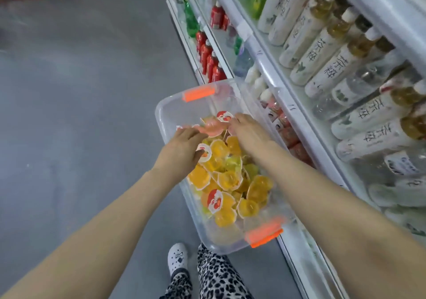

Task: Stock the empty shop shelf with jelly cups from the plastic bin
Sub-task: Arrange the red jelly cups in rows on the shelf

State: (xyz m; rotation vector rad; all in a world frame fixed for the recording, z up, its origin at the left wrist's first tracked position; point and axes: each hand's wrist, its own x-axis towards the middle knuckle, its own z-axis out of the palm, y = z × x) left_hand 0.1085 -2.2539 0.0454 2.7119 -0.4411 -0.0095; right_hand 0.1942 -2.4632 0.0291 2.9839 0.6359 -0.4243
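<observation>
Both forearms reach into the clear plastic bin (166, 114); left hand (182, 148) pinches a pink jelly cup (213, 127), right hand (250, 133) curls over jelly cups (230, 179), its grip hidden.

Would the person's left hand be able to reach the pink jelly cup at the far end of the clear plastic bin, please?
Probably yes: the left hand is already inside the open-topped clear plastic bin, its fingertips right at the pink jelly cup, with nothing lying over it.

bin (171, 105) open on top — shelves (272, 73) crowd its right, floor (80, 91) left bare.
</observation>
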